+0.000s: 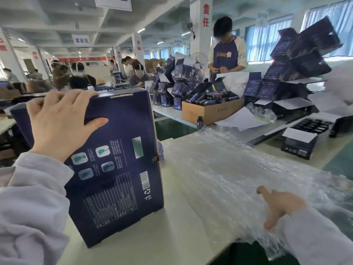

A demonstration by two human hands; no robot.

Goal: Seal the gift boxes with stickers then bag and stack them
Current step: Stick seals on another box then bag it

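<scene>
With the navy gift box (pixel 114 159) stood upright on the table (pixel 172 236) and gripped at its top edge by the left hand (pixel 61 121), one of the bubble-wrap bags (pixel 219 169) beneath the loose, empty right hand (pixel 280 205) should be separated and opened before the box is slid in

Bright window daylight, blurred edges, wide-angle distortion

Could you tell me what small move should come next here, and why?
Probably the right hand should pinch the top clear bubble-wrap bag: it is open at the pile, while the left hand holds the dark blue rectangular cardboard gift box standing on the white table, unbagged.
</scene>
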